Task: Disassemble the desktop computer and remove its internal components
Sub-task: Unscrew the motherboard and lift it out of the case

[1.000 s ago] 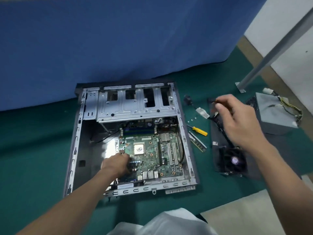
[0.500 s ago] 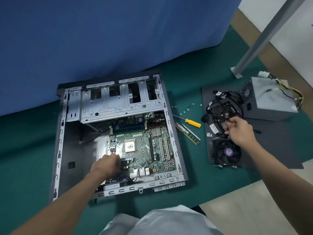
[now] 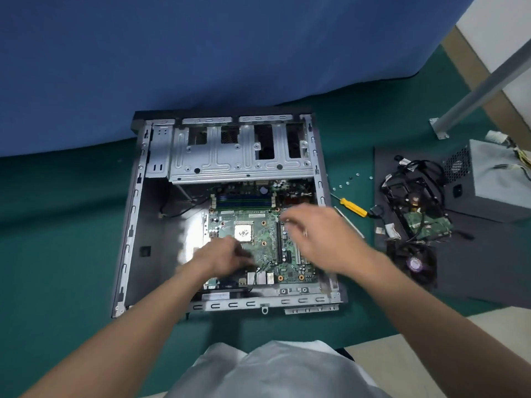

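A green mat (image 3: 71, 225) covers the work surface, and a blue curtain (image 3: 201, 53) hangs behind it. The open computer case (image 3: 129, 225) lies flat on the mat against the foot of the curtain. A slanted metal pole (image 3: 482, 87) stands on the mat to the far right of the case, in front of a pale wall.

Inside the case, the green motherboard (image 3: 264, 234) fills the near right part, and the metal drive cage (image 3: 238, 156) spans the far end.

Just right of the case lie a yellow-handled screwdriver (image 3: 352, 206) and a few loose screws (image 3: 349, 180). Further right, a dark panel (image 3: 474, 268) carries a hard drive tangled in black cables (image 3: 416, 202) and a cooling fan (image 3: 413, 264). A grey power supply (image 3: 500, 182) sits beyond these.

Both forearms reach into the case from the near side. The left hand (image 3: 221, 255) is low over the motherboard's near left corner with its fingers curled. It is blurred, so whether it grips anything cannot be told. The right hand (image 3: 319, 234) hovers above the board's right side, fingers loosely spread and holding nothing.
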